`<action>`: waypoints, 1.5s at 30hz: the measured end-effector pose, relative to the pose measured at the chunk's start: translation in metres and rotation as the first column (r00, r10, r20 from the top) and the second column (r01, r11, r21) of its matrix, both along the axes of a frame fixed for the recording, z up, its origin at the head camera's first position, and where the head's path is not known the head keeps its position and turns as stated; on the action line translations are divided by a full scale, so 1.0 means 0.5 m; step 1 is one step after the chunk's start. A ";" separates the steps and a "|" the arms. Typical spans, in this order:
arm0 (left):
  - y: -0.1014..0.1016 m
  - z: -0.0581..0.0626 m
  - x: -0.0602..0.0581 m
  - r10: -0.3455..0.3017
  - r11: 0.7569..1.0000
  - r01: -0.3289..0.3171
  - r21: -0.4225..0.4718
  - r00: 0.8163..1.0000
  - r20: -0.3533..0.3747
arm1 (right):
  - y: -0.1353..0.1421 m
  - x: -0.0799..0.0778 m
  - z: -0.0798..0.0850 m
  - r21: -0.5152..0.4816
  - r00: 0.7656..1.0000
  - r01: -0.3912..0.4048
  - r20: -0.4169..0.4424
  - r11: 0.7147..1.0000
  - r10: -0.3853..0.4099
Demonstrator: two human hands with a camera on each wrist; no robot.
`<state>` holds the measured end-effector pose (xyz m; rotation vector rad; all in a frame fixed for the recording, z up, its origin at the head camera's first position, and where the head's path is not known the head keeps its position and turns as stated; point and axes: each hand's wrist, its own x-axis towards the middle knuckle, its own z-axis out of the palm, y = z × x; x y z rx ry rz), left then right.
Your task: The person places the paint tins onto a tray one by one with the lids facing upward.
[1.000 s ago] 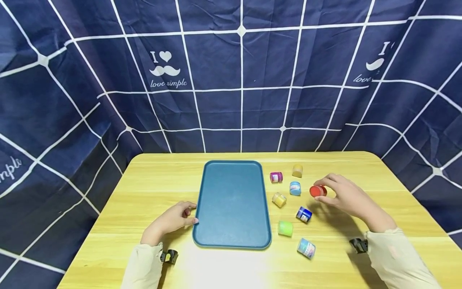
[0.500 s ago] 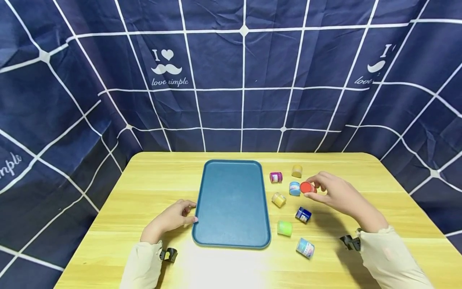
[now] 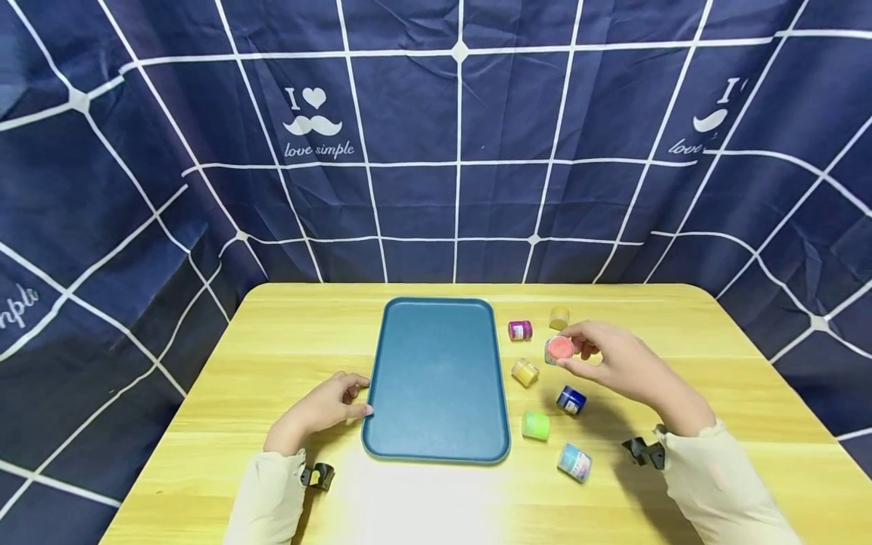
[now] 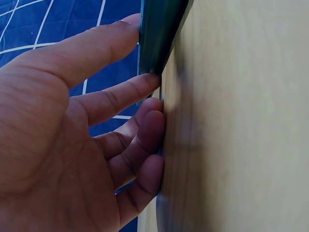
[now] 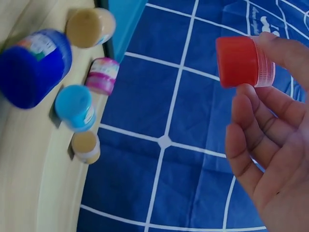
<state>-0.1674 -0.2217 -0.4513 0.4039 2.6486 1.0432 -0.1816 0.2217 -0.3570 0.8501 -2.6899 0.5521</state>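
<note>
My right hand (image 3: pixel 616 363) pinches a small red paint jar (image 5: pixel 237 62) with a clear ridged lid, held up off the table. In the head view, the jar overlaps a light blue jar (image 3: pixel 549 354) behind it. A yellow jar (image 3: pixel 559 318) stands just beyond my fingertips. My left hand (image 3: pixel 323 411) lies at the left side of the blue-green tray (image 3: pixel 436 378). Its thumb tip and index fingertip touch the tray's rim, while the other fingers rest loosely curled on the wooden table (image 4: pixel 241 121).
Right of the tray lie a purple jar (image 3: pixel 520 330), another yellow jar (image 3: pixel 525 372), a dark blue jar (image 3: pixel 571 400), a green jar (image 3: pixel 536 425) and a second light blue jar (image 3: pixel 575 462). A navy curtain (image 3: pixel 409 204) with white lines hangs behind the table.
My right hand has lifted the red jar off the table and carried it left, over the light blue jar. The left hand stays at the tray's edge.
</note>
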 end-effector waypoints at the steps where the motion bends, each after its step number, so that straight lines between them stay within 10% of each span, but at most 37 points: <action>1: 0.001 0.000 0.001 -0.002 1.000 0.002 0.002 1.000 0.001 | -0.002 0.001 0.000 -0.010 1.000 -0.013 -0.001 1.000 0.013; 22: -0.002 -0.004 0.002 0.012 1.000 -0.013 0.022 0.999 0.029 | -0.094 0.030 0.010 -0.117 0.968 -0.166 0.170 0.979 0.184; 45: -0.003 -0.008 -0.003 -0.003 1.000 0.003 0.003 1.000 0.012 | -0.149 0.021 -0.050 0.051 0.873 -0.284 0.426 0.957 0.237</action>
